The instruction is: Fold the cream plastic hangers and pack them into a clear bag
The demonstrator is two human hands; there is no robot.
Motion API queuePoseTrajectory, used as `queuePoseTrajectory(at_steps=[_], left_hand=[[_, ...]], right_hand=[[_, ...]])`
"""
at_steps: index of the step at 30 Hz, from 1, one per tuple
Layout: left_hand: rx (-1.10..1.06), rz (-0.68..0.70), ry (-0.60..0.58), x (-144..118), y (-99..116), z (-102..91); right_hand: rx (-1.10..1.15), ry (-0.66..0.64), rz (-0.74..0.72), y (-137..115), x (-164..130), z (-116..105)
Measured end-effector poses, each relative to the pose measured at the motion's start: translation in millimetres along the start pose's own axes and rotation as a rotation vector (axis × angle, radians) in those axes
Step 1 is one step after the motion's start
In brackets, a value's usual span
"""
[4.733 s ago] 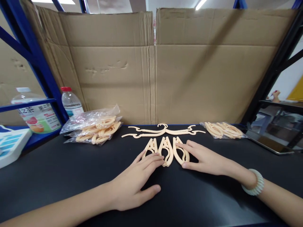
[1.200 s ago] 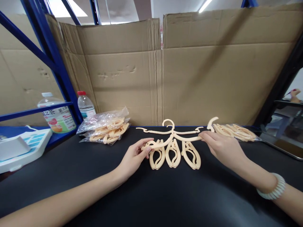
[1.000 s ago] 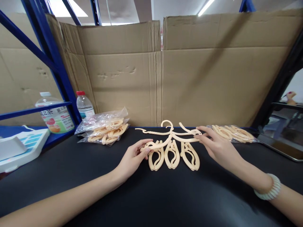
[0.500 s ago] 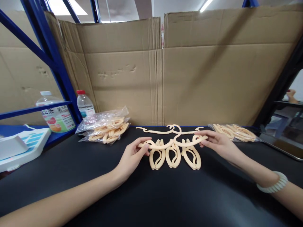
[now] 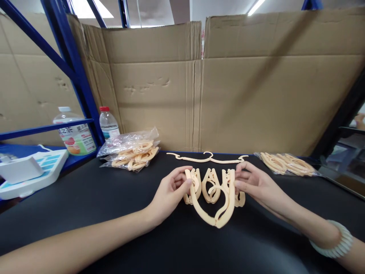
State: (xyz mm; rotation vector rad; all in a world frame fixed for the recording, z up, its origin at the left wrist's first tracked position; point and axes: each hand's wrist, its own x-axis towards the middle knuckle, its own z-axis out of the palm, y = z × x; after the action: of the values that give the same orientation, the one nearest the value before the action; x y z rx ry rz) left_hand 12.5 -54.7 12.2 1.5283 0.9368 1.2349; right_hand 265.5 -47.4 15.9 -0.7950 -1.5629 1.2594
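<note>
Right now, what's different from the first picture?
Left fingers and right fingers came off the folded hangers, took one hanger from the back and brought it closer. Its arms are bent up, hook tucked between. The other open hanger and bagged hangers stayed.

Two cardboard sheets [image 5: 148, 87] stand before me behind the black table [image 5: 142, 247], a narrow slit between their tops. A blue frame [image 5: 82, 87] rises at left, a dark post [image 5: 343, 114] slants at right; a tube light [image 5: 256, 7] glows overhead.
</note>
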Motion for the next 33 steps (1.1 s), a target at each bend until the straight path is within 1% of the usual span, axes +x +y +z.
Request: queuePoseTrajectory(at_steps=[5, 9, 13, 16, 20, 24, 27, 33], left_hand=[[0.029, 0.018, -0.008, 2.0, -4.1, -0.9], [0.026, 0.027, -0.036, 2.5, -6.1, -0.9], [0.032, 0.021, -0.051, 2.6, -4.8, -0.2], [0.024, 0.006, -0.056, 2.5, -3.3, 0.4], [-0.040, -0.017, -0.062, 2.8, -3.0, 0.5], [-0.062, -0.011, -0.086, 3.0, -5.0, -0.7], [-0.042, 0.027, -0.139, 1.7, -5.9, -1.1], [0.014, 0.136, -0.262, -2.5, -1.7, -0.9]], right_hand=[[-0.126, -0.209, 0.044, 0.6, -3.4, 5.2], [-0.203, -0.318, 0.051, -4.3, -7.6, 6.4], [-0.241, -0.399, 0.015, -8.2, -9.0, 7.6], [-0.260, -0.401, 0.015, -9.0, -9.7, 8.2], [-0.289, -0.364, 0.048, -8.3, -11.4, 7.3], [-0.260, -0.347, 0.048, -8.0, -11.3, 6.0], [-0.227, -0.346, 0.029, -9.4, -10.7, 6.1], [-0.278, -0.316, 0.003, -10.9, -10.7, 6.4]])
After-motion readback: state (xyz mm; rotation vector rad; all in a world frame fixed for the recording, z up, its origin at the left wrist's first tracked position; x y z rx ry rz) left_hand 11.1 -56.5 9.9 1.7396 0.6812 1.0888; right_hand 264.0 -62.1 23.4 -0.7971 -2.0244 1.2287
